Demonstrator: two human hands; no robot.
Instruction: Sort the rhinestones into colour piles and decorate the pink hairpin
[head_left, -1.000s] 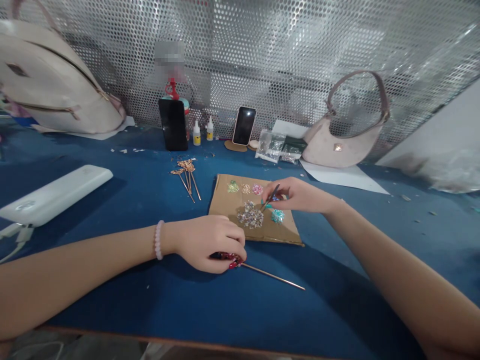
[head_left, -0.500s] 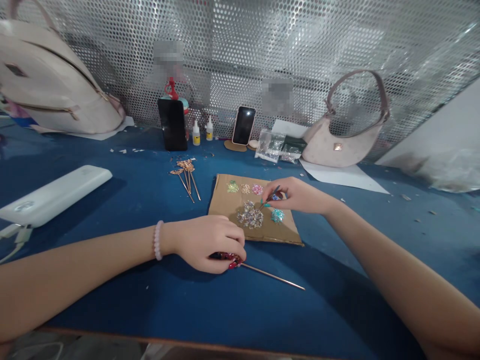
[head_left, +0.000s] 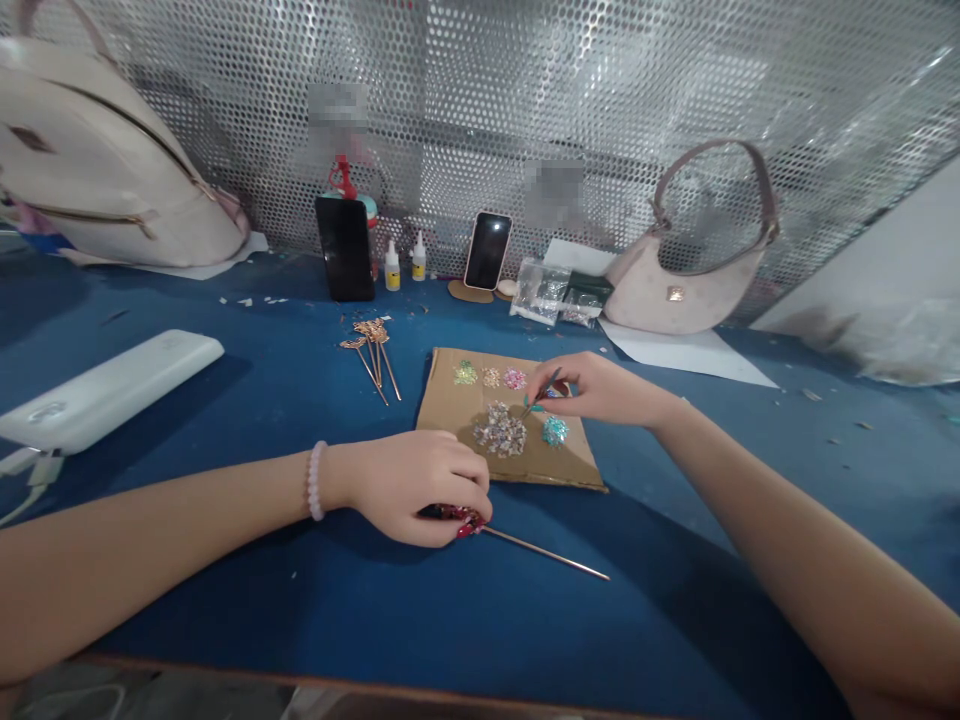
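Observation:
My left hand [head_left: 427, 488] is closed around the red, gem-covered head of a hairpin [head_left: 546, 550], whose long gold stick points to the right over the blue table. Most of that head is hidden under my fingers. My right hand [head_left: 581, 388] pinches a pair of dark tweezers [head_left: 541, 390], tips down at the upper right edge of a pile of clear rhinestones [head_left: 501, 432]. This pile lies on a cardboard sheet [head_left: 442, 410], along with green rhinestones [head_left: 465, 373], peach ones [head_left: 490, 377], pink ones [head_left: 514, 378] and turquoise ones [head_left: 556, 431]. Blue stones are partly covered by my right hand.
Several gold hairpins [head_left: 375, 355] lie left of the cardboard. Behind stand a black phone [head_left: 346, 250], two glue bottles [head_left: 392, 268], a second phone [head_left: 487, 252], small plastic bags [head_left: 540, 292] and a handbag [head_left: 667, 285]. A power bank [head_left: 112, 385] and a backpack [head_left: 112, 150] are at left.
Almost nothing differs. My right hand and the tweezers have shifted very slightly at the clear rhinestones; my left hand stays on the hairpin.

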